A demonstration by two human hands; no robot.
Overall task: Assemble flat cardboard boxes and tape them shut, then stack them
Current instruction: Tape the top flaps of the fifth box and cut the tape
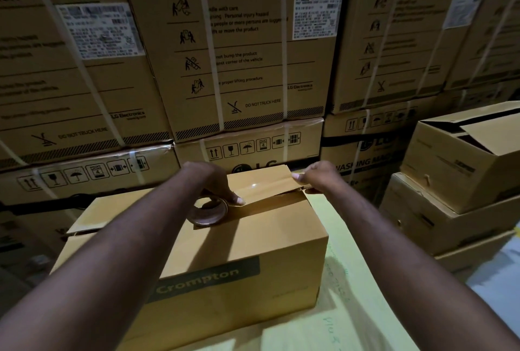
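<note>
a: left hand [213, 183] is gripping the tape roll [209, 211] on the lid; right hand [316, 177] is pinching the tape end [295, 176] at the far edge.
b: the crompton box [247, 246] is sitting on the yellow sheet [354, 322], likely light and stiff; i'm advising gripping its side walls.

Dim overall, with a warm brown cast. The brightest areas are the yellow-green sheet [351, 280] at lower right and a pale bluish patch of floor [495, 274] at the right edge. There is a small white glint on the strip of tape [261, 186]. Arm shadows lie in dark bands across the top of the Crompton box [253, 243]. The tape roll [209, 211] has a short dark shadow at its near side. The lower left corner is almost black. Print on the centre LG cartons [247, 49] reads sharp, but print on the cartons to left and right is smeared and soft. Wide-angle bowing makes the strapping bands [209, 49] and carton edges splay outward toward the frame edges.
</note>
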